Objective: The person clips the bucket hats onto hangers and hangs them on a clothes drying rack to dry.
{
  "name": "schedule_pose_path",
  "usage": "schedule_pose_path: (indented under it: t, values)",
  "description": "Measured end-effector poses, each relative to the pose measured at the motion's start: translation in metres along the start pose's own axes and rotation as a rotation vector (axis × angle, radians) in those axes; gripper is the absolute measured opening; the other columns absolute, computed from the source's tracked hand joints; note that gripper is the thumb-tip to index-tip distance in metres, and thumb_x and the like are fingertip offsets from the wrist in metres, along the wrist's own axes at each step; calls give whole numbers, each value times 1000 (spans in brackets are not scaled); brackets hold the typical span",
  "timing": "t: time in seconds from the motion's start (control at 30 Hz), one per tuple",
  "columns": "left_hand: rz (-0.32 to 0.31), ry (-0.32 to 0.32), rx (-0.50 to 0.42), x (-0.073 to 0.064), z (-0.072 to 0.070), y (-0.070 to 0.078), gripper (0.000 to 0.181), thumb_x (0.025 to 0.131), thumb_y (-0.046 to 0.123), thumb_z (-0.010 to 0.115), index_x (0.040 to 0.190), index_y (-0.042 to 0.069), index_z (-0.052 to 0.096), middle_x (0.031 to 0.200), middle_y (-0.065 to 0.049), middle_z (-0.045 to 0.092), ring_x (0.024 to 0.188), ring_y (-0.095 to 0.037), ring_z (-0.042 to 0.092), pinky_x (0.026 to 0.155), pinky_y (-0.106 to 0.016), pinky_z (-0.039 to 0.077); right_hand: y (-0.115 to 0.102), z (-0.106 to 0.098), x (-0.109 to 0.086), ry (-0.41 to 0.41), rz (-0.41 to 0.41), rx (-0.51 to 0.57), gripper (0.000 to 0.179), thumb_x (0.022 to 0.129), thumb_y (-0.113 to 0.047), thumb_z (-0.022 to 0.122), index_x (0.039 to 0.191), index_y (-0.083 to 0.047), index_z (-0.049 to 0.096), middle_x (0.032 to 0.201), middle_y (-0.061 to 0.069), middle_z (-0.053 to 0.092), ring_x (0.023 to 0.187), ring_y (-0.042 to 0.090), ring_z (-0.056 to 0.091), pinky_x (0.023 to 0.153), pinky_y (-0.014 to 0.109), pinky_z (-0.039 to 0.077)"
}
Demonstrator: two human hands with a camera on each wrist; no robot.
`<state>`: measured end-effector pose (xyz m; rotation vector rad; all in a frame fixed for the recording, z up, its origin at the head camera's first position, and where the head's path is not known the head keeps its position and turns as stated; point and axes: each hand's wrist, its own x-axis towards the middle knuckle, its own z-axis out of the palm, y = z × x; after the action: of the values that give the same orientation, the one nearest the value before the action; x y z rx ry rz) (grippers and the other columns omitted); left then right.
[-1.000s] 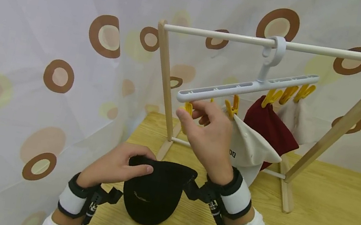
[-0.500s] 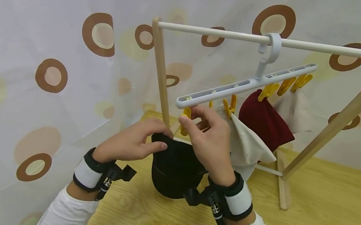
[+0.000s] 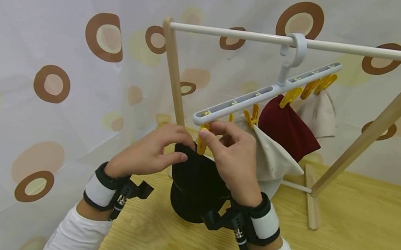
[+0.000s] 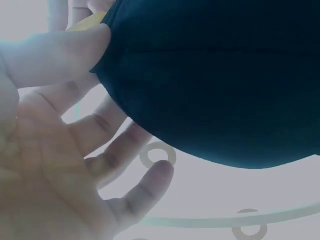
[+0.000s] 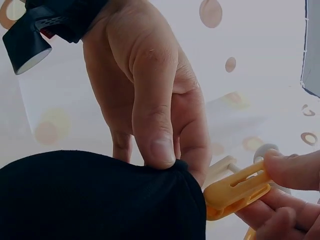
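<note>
My left hand (image 3: 152, 152) pinches the edge of a black cap (image 3: 196, 197) between thumb and fingers. In the left wrist view the thumb (image 4: 70, 52) lies over the cap's rim, and the other fingers spread behind it. My right hand (image 3: 236, 157) pinches a yellow clothespin (image 3: 202, 145) at the near-left end of a white hanger (image 3: 243, 106). In the right wrist view that clothespin (image 5: 235, 192) has its tip right beside the pinched cap edge; whether they touch I cannot tell.
The hanger hooks on a white bar (image 3: 231, 34) of a wooden-framed rack (image 3: 389, 116). A white cap (image 3: 273, 155), a maroon cap (image 3: 289, 129) and a pale cap (image 3: 319, 114) hang from yellow clothespins. The wooden table (image 3: 356, 239) lies below, a patterned curtain (image 3: 22, 24) behind.
My left hand has raised the black cap up and to the right, to the clothespin. My right hand keeps hold of the clothespin, and the hanger has swung, its left end lower.
</note>
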<state>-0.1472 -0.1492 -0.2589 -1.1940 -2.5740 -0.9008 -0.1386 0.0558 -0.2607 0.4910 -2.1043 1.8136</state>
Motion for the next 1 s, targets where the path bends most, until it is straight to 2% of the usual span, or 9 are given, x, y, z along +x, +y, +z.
schedule_pose_path:
  t: [0.23, 0.47, 0.63, 0.8, 1.0]
  values:
    - [7, 30, 7, -3, 3, -1, 12, 92, 9, 67, 104, 8, 69, 107, -3, 68, 107, -19, 59, 99, -38, 45, 2, 2, -4, 1, 17, 28, 18, 88, -14, 75, 103, -5, 76, 92, 12, 69, 64, 21, 41, 54, 26, 30]
    - [25, 65, 7, -6, 9, 2, 13, 91, 9, 69, 105, 8, 70, 107, -4, 68, 107, -20, 59, 99, -38, 45, 4, 2, -12, -6, 60, 17, 18, 89, -14, 74, 104, -5, 76, 98, 13, 71, 74, 20, 45, 62, 26, 34]
    - [2, 155, 6, -7, 12, 4, 14, 90, 8, 71, 103, 7, 73, 108, -5, 70, 107, -21, 60, 97, -39, 46, 4, 3, -11, -8, 37, 19, 16, 89, -13, 74, 102, -5, 77, 94, 12, 72, 63, 19, 41, 56, 25, 31]
    - [22, 245, 86, -9, 16, 4, 19, 88, 10, 74, 107, 7, 75, 107, -6, 70, 105, -21, 59, 92, -37, 49, 4, 5, -11, 21, 21, 29, 15, 88, -14, 75, 100, -7, 77, 85, 6, 69, 56, 16, 38, 51, 24, 29]
    - [119, 299, 212, -12, 23, 2, 20, 88, 10, 73, 108, 6, 75, 104, -6, 69, 105, -24, 57, 94, -39, 45, 7, 7, -14, 44, 33, 14, 15, 88, -16, 76, 100, -9, 78, 74, 4, 62, 56, 17, 42, 49, 25, 32]
